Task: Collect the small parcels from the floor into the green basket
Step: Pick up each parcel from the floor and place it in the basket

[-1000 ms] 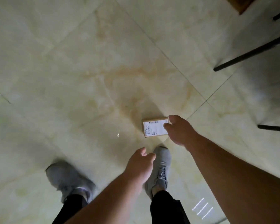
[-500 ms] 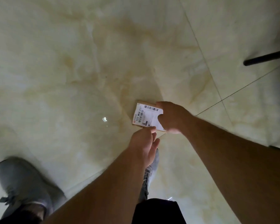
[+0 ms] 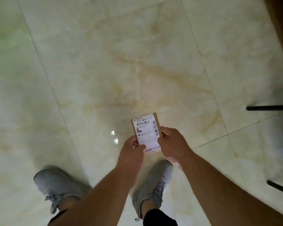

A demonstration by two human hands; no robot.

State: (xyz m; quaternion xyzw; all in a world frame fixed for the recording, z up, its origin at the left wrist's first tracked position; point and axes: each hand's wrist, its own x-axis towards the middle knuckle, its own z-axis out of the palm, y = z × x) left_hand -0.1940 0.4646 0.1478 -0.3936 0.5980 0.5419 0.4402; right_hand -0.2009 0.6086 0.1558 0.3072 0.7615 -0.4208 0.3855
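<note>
Fingers of left hand [image 3: 132,150] and right hand [image 3: 171,144] grip a flat cardboard parcel [image 3: 146,133] above glossy marble floor [image 3: 104,70].

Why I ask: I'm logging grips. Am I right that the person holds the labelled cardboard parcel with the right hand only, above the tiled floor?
Not quite. Both hands hold it: the left hand grips the parcel at its left edge, the right hand at its right, above the tiled floor. The head view shows this.
</note>
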